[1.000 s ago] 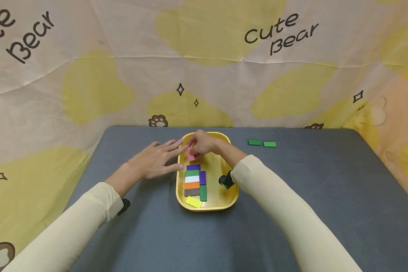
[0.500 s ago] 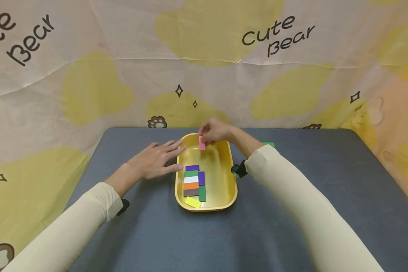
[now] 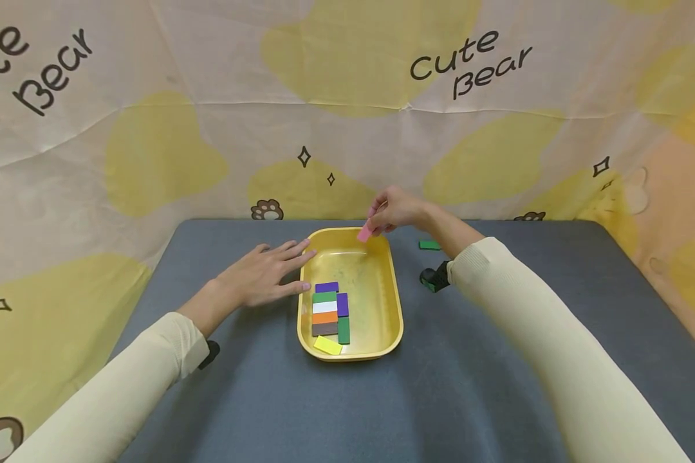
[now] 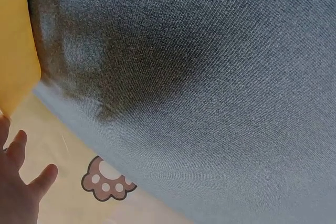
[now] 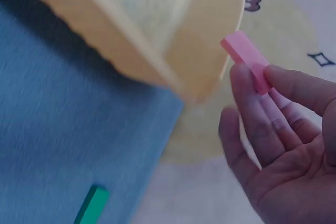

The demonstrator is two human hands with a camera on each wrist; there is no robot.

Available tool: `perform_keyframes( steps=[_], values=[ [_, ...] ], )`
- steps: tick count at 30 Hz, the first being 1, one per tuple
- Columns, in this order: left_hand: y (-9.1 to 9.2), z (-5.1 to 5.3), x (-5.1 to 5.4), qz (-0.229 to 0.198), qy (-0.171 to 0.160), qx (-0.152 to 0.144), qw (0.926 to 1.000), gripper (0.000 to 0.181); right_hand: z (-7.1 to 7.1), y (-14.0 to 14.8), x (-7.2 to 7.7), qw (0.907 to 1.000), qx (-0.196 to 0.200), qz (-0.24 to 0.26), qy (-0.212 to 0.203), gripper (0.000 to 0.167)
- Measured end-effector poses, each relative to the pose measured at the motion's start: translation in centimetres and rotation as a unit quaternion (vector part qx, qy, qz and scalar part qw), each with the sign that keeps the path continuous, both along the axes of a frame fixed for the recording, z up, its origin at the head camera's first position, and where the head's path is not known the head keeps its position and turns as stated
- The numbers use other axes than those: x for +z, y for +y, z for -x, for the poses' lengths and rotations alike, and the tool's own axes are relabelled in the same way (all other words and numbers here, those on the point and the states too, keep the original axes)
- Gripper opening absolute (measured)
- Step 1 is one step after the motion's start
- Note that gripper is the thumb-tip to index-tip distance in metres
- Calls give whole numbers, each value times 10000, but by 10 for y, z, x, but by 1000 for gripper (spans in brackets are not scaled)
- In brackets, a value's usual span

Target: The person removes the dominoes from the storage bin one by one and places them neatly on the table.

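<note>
Long cream sleeves [image 3: 533,328] end in ribbed cuffs [image 3: 469,258] above bare hands [image 3: 263,276], with small black wrist cameras [image 3: 434,277].

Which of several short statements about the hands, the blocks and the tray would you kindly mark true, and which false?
1. The right hand pinches a pink block. True.
2. The left hand grips a block. False: the left hand is at the tray, holding nothing.
3. The orange block lies between the white block and the brown block. True.
4. The yellow block lies outside the tray. False: it lies inside.
</note>
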State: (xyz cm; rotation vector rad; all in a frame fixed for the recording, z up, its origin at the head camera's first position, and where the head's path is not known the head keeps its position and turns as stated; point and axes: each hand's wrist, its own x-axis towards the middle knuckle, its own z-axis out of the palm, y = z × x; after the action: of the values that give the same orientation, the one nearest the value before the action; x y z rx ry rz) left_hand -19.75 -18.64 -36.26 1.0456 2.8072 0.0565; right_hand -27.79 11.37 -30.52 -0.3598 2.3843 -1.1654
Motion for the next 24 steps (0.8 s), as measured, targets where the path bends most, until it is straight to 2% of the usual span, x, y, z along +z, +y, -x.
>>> perform_keyframes(
  steps=[9, 18, 24],
  values=[
    [0, 0, 0, -24, -16, 21, 10000, 78, 3, 38, -2, 9992, -106, 366, -102, 21],
    [0, 1, -1, -46, -59, 1, 10000, 77, 0, 72, -7, 9988, -327, 149, -328, 24],
    [-1, 1, -1, -45, -54, 43, 10000, 75, -6, 95, -18, 9980, -339, 34, -533, 27]
  ],
)
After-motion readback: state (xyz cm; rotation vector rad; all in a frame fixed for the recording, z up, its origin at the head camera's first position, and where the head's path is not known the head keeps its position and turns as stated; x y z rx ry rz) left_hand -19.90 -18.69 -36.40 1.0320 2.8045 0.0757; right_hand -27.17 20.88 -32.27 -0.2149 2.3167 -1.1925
